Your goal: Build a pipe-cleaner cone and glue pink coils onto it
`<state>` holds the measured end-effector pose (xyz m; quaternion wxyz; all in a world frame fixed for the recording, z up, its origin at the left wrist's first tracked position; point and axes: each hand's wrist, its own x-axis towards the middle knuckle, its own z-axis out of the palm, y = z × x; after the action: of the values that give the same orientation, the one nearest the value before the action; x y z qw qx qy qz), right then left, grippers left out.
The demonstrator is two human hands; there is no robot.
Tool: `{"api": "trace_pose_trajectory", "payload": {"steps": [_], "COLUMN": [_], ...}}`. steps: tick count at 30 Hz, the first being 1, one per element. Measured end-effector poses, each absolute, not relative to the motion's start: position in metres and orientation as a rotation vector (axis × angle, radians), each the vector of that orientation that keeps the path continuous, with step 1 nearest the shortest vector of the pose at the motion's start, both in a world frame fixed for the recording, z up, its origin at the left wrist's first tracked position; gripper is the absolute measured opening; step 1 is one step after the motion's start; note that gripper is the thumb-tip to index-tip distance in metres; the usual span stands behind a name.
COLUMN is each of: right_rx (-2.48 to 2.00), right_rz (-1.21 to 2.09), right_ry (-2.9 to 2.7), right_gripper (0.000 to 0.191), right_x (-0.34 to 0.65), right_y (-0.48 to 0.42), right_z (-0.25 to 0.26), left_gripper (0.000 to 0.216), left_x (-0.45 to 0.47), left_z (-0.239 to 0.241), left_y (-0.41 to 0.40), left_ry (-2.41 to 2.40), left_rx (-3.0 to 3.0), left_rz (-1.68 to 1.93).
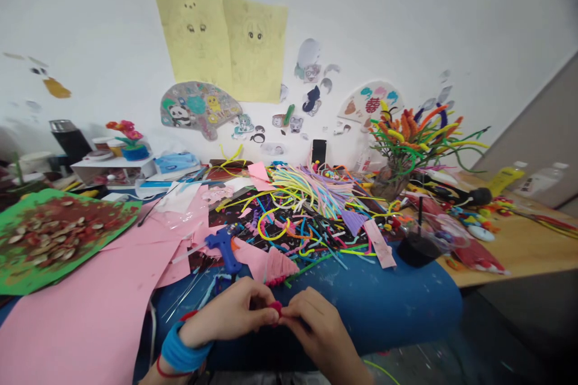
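Observation:
My left hand point(230, 316) and my right hand point(316, 325) meet at the near edge of the blue mat point(397, 301), fingers pinched together on a small pink-red fuzzy piece point(275, 308). A blue band point(180, 352) and a red cord circle my left wrist. Just beyond my hands lie a pink fringed piece point(280, 266) and a blue glue gun point(224, 245).
A heap of coloured pipe cleaners point(307, 204) covers the middle of the table. Pink paper sheets point(90, 307) lie at left, beside a green board with seeds point(49, 237). At right stand a vase of pipe-cleaner flowers point(406, 144) and a black cup point(418, 248).

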<state>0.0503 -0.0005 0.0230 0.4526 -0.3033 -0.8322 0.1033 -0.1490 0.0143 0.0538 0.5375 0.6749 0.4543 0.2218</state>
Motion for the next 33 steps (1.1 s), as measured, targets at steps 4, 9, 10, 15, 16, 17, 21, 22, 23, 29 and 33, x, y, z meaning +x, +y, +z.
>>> {"api": "trace_pose_trajectory", "payload": {"steps": [4,9,10,15,16,17,21,22,23,29,33], "right_rx": [-0.759,-0.685,-0.675,-0.64,-0.631,-0.625,-0.639,-0.646,-0.647,-0.59,-0.55], "right_rz": [0.252,0.164,0.137,-0.043,-0.084,-0.125,-0.23,-0.236,-0.238,-0.148,-0.133], "right_ry": [-2.039,-1.887,-1.871,-1.866,-1.873,-1.882,-1.882,-1.874,-1.868,-1.871,-1.856], "right_gripper": [0.021,0.01,0.008,0.01,0.011,0.012,0.012,0.012,0.011,0.013,0.013], "right_x": [0.052,0.05,0.049,0.05,0.051,0.052,0.054,0.054,0.054,0.055,0.056], "right_y": [0.0,-0.001,-0.002,-0.007,-0.007,-0.008,-0.009,-0.009,-0.009,-0.009,-0.008], "right_z": [0.023,0.023,0.023,0.023,0.022,0.022,0.017,0.016,0.015,0.014,0.018], "left_gripper": [0.015,0.035,0.032,0.007,0.008,0.008,0.011,0.011,0.012,0.01,0.01], "left_x": [-0.148,-0.143,-0.141,-0.131,-0.129,-0.127,-0.122,-0.121,-0.12,-0.118,-0.117], "left_z": [0.061,0.058,0.055,0.043,0.041,0.039,0.029,0.026,0.023,0.016,0.017], "left_y": [0.011,-0.005,-0.008,-0.02,-0.021,-0.022,-0.024,-0.024,-0.025,-0.027,-0.03], "left_ry": [1.115,1.151,1.171,1.323,1.34,1.349,1.266,1.229,1.193,1.097,1.091], "left_rx": [1.691,1.674,1.661,1.659,1.641,1.617,1.471,1.431,1.4,1.389,1.392], "left_rz": [0.627,0.979,1.036,1.232,1.251,1.265,1.337,1.36,1.381,1.456,1.482]}}
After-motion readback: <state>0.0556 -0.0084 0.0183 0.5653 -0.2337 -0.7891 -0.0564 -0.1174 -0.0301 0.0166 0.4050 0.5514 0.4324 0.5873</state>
